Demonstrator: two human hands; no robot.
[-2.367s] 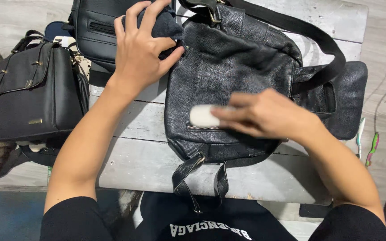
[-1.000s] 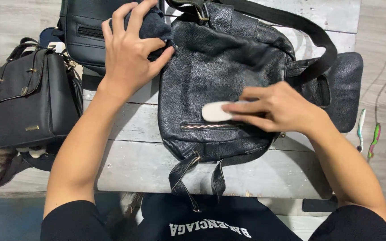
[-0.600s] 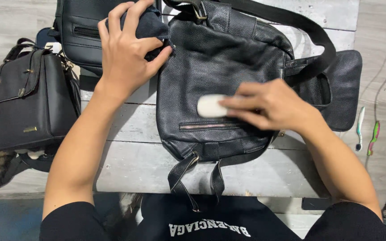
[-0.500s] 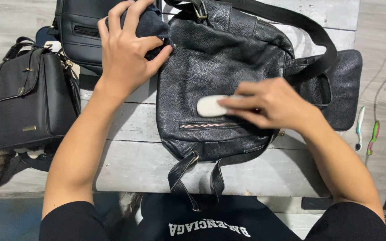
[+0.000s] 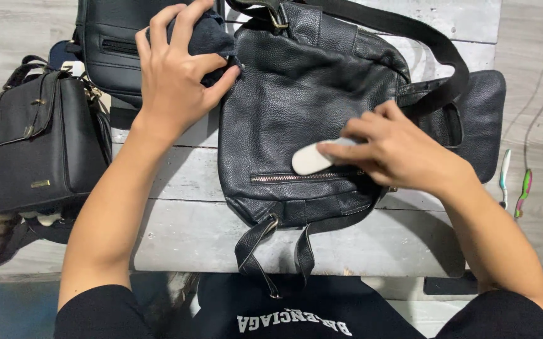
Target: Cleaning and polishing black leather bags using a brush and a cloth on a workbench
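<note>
The left hand point(image 5: 177, 75) grips a dark cloth point(image 5: 205, 39) and pins the black bag point(image 5: 309, 119) flat on the tabletop point(image 5: 183, 232), steadying it while the right hand point(image 5: 403, 150) presses a white pad point(image 5: 309, 159), perhaps a sponge, just above its zip.

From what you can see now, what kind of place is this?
Probably a home or small workshop spot for bag care: a weathered grey wooden table, several black leather bags, and toothbrushes lying at the side.
</note>
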